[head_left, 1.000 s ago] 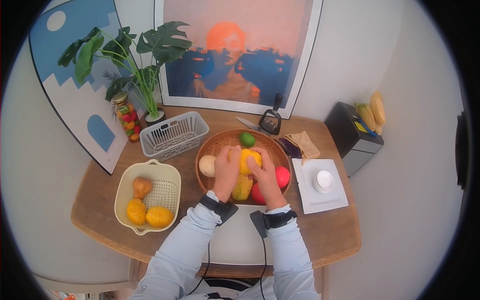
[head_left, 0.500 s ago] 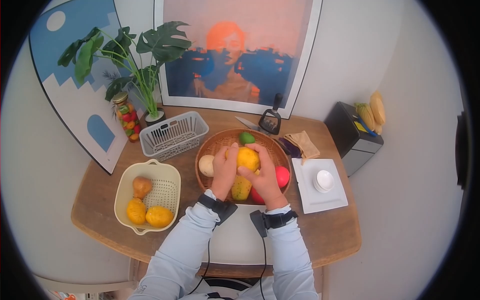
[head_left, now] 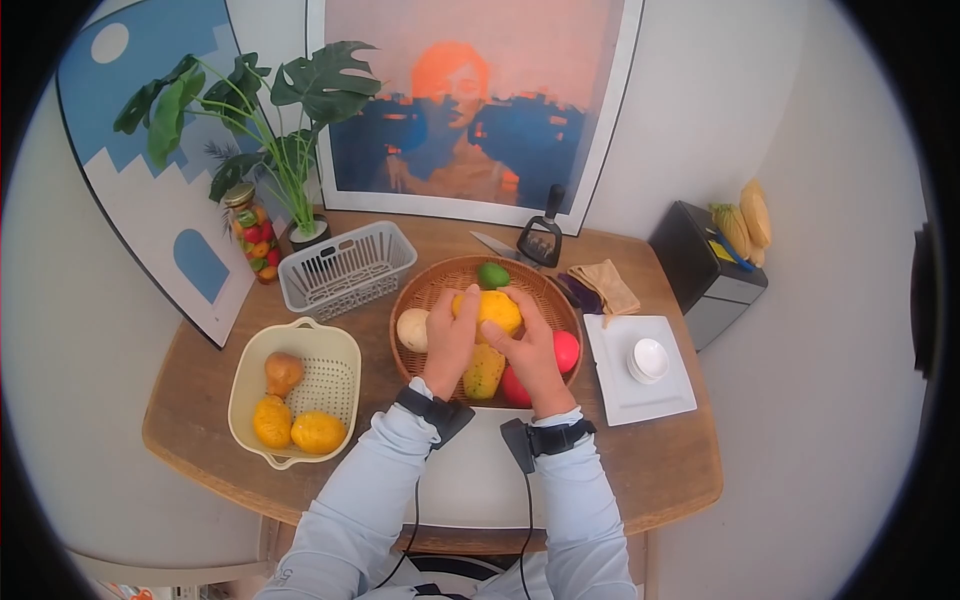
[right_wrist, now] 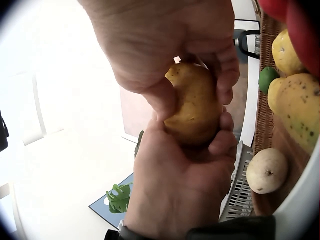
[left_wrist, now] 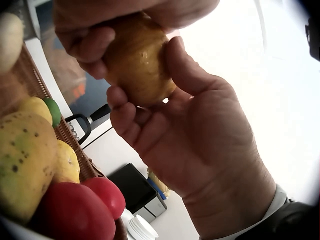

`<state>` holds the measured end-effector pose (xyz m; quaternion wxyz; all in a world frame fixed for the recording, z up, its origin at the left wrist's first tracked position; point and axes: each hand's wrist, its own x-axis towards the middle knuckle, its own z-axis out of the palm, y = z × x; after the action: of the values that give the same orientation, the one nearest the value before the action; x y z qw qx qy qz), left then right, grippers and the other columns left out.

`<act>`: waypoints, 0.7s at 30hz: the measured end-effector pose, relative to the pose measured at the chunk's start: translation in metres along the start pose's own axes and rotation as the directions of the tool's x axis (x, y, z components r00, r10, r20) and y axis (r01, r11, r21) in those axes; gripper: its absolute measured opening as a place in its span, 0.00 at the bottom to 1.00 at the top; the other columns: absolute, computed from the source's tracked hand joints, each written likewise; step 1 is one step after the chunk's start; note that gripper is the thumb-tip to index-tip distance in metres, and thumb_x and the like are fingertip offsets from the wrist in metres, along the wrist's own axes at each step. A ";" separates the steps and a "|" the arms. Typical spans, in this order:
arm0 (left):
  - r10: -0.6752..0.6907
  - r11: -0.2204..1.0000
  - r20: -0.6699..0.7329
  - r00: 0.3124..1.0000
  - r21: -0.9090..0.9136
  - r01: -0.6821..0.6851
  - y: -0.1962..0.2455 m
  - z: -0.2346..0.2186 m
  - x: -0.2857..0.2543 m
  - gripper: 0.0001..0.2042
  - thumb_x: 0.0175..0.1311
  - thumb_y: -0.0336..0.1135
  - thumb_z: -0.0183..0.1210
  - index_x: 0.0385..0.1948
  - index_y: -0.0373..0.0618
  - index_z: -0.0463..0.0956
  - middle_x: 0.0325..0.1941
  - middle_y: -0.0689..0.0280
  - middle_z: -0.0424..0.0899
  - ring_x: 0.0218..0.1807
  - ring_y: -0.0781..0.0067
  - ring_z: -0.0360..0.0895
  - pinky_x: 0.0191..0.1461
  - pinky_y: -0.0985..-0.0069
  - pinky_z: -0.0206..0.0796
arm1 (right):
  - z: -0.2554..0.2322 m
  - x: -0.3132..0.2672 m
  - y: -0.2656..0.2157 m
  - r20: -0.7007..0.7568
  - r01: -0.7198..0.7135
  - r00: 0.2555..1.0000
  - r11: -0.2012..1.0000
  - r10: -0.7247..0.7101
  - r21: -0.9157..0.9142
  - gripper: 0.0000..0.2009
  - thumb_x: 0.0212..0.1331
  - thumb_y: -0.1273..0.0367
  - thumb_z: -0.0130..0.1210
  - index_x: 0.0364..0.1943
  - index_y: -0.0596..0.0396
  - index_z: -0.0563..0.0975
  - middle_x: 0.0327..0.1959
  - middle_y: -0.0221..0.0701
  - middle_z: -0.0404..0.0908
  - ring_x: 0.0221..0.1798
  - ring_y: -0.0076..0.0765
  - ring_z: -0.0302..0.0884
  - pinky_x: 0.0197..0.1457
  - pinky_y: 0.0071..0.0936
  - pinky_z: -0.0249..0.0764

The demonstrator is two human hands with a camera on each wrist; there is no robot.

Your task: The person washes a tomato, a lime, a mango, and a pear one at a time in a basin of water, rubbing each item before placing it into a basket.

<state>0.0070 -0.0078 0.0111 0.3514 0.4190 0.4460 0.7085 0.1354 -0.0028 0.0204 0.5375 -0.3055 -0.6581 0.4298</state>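
Both hands hold one lumpy, glossy yellow fruit (head_left: pixel 499 313) above the round wicker basket (head_left: pixel 565 300). My left hand (head_left: pixel 450 340) grips its left side, and my right hand (head_left: pixel 537 355) grips its right side, with the thumb across the near face. In the right wrist view the yellow fruit (right_wrist: pixel 192 107) sits between the curled fingers of both hands. Beneath it in the basket lie a spotted yellow-green fruit (head_left: pixel 484 373), a cream round one (head_left: pixel 412 330), a green one (head_left: pixel 493 276) and red round ones (head_left: pixel 566 352).
A cream colander (head_left: pixel 345 385) holding a brown pear-shaped item (head_left: pixel 284 374) and two yellow fruits stands at left. Behind it sit a grey plastic basket (head_left: pixel 347 265) and a potted plant (head_left: pixel 310 232). White bowls (head_left: pixel 648 362) rest on a white tray (head_left: pixel 615 408) at right. A knife (head_left: pixel 490 245) lies at the back.
The yellow fruit has turned and shifted slightly between the hands, with the fingers and right thumb repositioned on it. Both forearms stay almost in place.
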 end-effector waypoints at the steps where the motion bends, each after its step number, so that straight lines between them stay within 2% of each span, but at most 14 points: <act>1: -0.043 0.999 0.008 0.999 -0.029 0.043 0.004 -0.001 -0.001 0.15 0.71 0.42 0.55 0.33 0.37 0.74 0.28 0.63 0.78 0.28 0.77 0.74 0.30 0.77 0.66 | 0.001 0.001 0.004 -0.007 0.082 0.997 0.996 -0.083 -0.027 0.30 0.55 0.65 0.68 0.60 0.61 0.70 0.52 0.39 0.77 0.51 0.35 0.77 0.53 0.29 0.75; 4: -0.155 0.983 0.016 0.988 -0.097 0.156 0.014 0.000 -0.003 0.15 0.72 0.43 0.54 0.34 0.38 0.75 0.28 0.65 0.78 0.27 0.79 0.74 0.26 0.80 0.65 | 0.002 -0.002 -0.004 0.014 0.070 0.998 0.996 -0.069 -0.052 0.31 0.53 0.65 0.68 0.61 0.60 0.70 0.55 0.40 0.76 0.57 0.38 0.75 0.60 0.32 0.71; 7: -0.196 0.970 0.021 0.980 -0.145 0.196 0.014 -0.001 -0.002 0.15 0.72 0.44 0.54 0.34 0.39 0.75 0.28 0.65 0.78 0.26 0.80 0.74 0.24 0.81 0.65 | 0.003 -0.001 -0.005 0.009 0.167 0.986 0.962 -0.169 -0.216 0.29 0.54 0.65 0.68 0.59 0.60 0.70 0.53 0.40 0.78 0.54 0.39 0.77 0.57 0.32 0.73; 10: -0.205 0.975 0.020 0.979 -0.083 0.206 0.021 0.000 -0.005 0.15 0.71 0.45 0.55 0.35 0.39 0.74 0.28 0.65 0.78 0.25 0.80 0.74 0.23 0.81 0.65 | 0.003 -0.002 -0.005 -0.020 0.071 0.997 0.971 -0.077 -0.227 0.27 0.56 0.63 0.67 0.57 0.60 0.71 0.48 0.39 0.79 0.51 0.37 0.78 0.55 0.30 0.73; 13: -0.152 0.988 0.020 0.988 -0.008 0.152 0.019 0.002 -0.007 0.16 0.71 0.45 0.55 0.34 0.38 0.74 0.27 0.65 0.78 0.24 0.80 0.74 0.22 0.81 0.65 | 0.000 -0.003 -0.001 -0.055 -0.119 0.992 0.992 0.116 -0.047 0.26 0.59 0.61 0.66 0.56 0.60 0.71 0.44 0.37 0.80 0.47 0.34 0.78 0.53 0.28 0.73; 16: -0.121 0.993 0.027 0.992 0.005 0.121 0.013 0.001 -0.006 0.16 0.71 0.45 0.56 0.34 0.38 0.74 0.26 0.65 0.78 0.24 0.79 0.74 0.21 0.80 0.65 | -0.002 -0.001 -0.003 -0.019 -0.116 0.993 0.993 0.116 -0.026 0.26 0.60 0.60 0.66 0.57 0.60 0.71 0.46 0.37 0.78 0.48 0.31 0.76 0.53 0.26 0.72; 19: -0.131 0.991 0.021 0.991 -0.016 0.131 0.013 0.000 -0.004 0.16 0.70 0.45 0.56 0.34 0.39 0.74 0.26 0.65 0.78 0.23 0.79 0.74 0.21 0.81 0.65 | -0.001 0.001 0.006 0.010 0.041 0.999 0.998 -0.042 0.042 0.26 0.59 0.61 0.66 0.57 0.60 0.71 0.50 0.36 0.77 0.51 0.31 0.75 0.53 0.26 0.72; 21: -0.145 0.988 0.024 0.989 -0.040 0.146 0.013 -0.001 -0.003 0.16 0.70 0.45 0.56 0.33 0.39 0.74 0.26 0.65 0.78 0.23 0.79 0.74 0.21 0.81 0.64 | -0.001 0.000 0.004 0.029 0.061 0.998 0.998 -0.060 -0.021 0.27 0.58 0.61 0.66 0.58 0.60 0.71 0.52 0.37 0.76 0.51 0.32 0.75 0.53 0.27 0.72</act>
<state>0.0054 -0.0154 0.0224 0.4156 0.3852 0.4567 0.6858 0.1363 -0.0004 0.0167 0.5374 -0.2849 -0.6793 0.4105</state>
